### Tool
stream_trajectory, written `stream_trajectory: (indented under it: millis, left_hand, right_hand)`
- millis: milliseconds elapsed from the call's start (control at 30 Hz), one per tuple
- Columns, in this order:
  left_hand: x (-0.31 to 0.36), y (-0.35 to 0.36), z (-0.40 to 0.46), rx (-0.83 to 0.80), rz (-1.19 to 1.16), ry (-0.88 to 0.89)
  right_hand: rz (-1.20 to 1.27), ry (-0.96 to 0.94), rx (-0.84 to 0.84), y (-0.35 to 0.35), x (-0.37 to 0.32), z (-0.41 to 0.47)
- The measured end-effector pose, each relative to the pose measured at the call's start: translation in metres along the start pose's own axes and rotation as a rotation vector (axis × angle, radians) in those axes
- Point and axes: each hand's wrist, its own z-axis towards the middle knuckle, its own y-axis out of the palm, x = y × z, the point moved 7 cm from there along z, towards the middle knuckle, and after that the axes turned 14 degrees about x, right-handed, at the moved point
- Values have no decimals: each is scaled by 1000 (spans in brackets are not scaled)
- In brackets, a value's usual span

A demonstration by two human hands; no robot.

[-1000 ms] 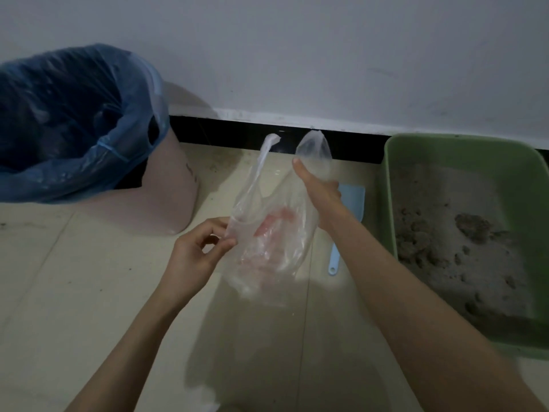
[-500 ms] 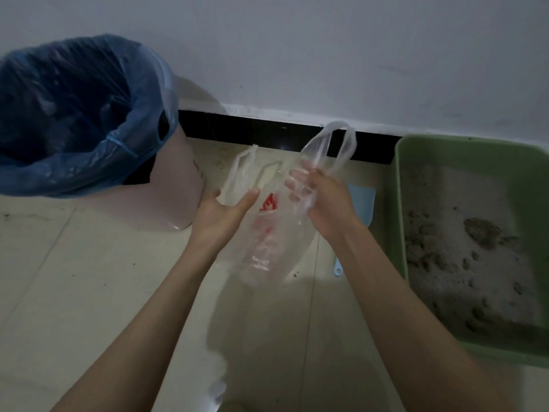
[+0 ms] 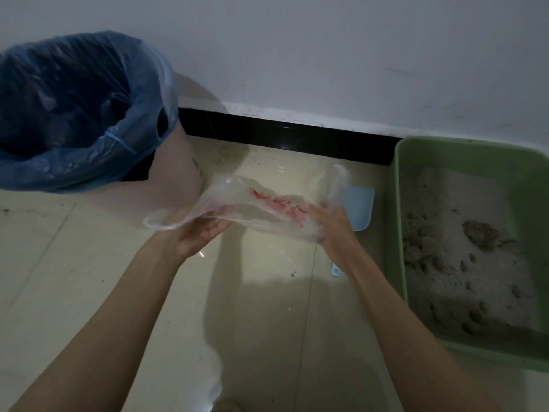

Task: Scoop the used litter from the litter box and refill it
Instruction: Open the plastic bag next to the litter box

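Observation:
A clear plastic bag (image 3: 261, 203) with red print is stretched sideways between my hands above the floor. My left hand (image 3: 199, 233) grips its left end, and my right hand (image 3: 332, 227) grips its right end with the fingers partly inside the film. The green litter box (image 3: 398, 203) stands at the right, holding pale litter with brown clumps (image 3: 481, 234). A light blue scoop (image 3: 359, 208) lies on the floor between the bag and the box, partly hidden by my right hand and forearm.
A pink bin (image 3: 178, 185) lined with a blue bag (image 3: 89, 114) stands at the back left against the white wall. A black skirting (image 3: 282, 135) runs along the wall's foot. The tiled floor carries a few specks of litter.
My hands have moved apart and lowered, pulling the bag from upright into a wide, sideways stretch. The view has shifted slightly.

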Motion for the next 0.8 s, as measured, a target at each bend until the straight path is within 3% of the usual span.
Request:
stream_trajectory:
  millis: [100,233,333,467,567,633,700,800]
  left_hand:
    - [7,3,-2,-107,-42,-75]
    - [3,-3,1,-94,116,-93]
    - [-5,-8,-3,-136,305,-71]
    - [-15,-11,-16,-310,577,-117]
    - [-17,-13,-30,-354,730,-87]
    - [-14,-16,-26,-313,587,-89]
    - [-8,-13,-18,-268,278,-72]
    - [0,-9,1,-187,-216,-11]
  right_hand:
    - [-547,-19,-121,1,22,-6]
    - [-812,-40,-57,-13,16,0]
    - [-542,73,64,-21,1,0]
    - [235,570,125,-22,15,-1]
    - [484,818,129,-19,27,-6]
    - [566,871,72,-11,32,-7]
    - [607,828,-14,-3,31,-7]
    - [445,691,-35,-5,29,0]
